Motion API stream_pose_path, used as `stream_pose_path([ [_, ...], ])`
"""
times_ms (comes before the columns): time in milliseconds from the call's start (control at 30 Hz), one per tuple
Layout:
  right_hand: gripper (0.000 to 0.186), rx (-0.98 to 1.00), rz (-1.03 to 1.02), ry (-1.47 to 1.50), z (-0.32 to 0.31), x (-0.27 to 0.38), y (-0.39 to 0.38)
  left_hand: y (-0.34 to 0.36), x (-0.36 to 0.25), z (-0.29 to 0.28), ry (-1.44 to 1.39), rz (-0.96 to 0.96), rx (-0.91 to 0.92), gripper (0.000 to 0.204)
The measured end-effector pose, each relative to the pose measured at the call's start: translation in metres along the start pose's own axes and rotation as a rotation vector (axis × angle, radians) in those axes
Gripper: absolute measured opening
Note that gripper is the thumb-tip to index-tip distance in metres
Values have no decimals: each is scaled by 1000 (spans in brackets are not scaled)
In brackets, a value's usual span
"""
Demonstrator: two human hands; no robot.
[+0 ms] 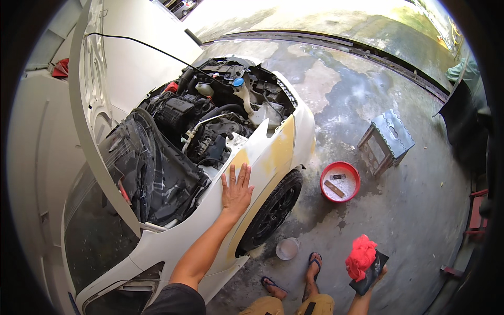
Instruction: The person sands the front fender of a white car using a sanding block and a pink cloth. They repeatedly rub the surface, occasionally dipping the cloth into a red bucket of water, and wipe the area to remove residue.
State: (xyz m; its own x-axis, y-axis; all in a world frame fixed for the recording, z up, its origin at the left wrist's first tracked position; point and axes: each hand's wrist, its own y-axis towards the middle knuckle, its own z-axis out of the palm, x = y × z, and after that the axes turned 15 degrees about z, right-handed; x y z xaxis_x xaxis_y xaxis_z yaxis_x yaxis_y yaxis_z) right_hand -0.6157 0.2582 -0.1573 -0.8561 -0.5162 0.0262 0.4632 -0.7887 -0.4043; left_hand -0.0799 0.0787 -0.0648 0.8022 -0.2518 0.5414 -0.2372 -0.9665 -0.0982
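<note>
My left hand [237,191] lies flat on the white front fender [212,226] of a car, its fingers spread. Yellowish patches [281,149] mark the fender ahead of the fingertips and around the wheel arch. At the lower right, my right hand [384,272] grips a dark, flat sheet [370,274] and a crumpled red cloth [361,257]. Most of that hand's fingers are hidden behind them. It is held out over the floor, away from the car.
The hood [97,131] stands raised over the engine bay [194,115]. Right of the front wheel [273,212] is a red bucket [358,184] of whitish liquid with small blocks in it. A folding step stool [391,134] stands beyond it. Near my feet sits a pale container [287,248].
</note>
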Motion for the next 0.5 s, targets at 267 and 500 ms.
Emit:
stream_pose_path([
  [267, 103, 37, -57, -13, -19, -5, -14, -10, 51, -19, -132, 234, -20, 82],
  [500, 99, -33, -121, 2, -37, -8, -28, 104, 46, -18, -127, 258, 19, 87],
])
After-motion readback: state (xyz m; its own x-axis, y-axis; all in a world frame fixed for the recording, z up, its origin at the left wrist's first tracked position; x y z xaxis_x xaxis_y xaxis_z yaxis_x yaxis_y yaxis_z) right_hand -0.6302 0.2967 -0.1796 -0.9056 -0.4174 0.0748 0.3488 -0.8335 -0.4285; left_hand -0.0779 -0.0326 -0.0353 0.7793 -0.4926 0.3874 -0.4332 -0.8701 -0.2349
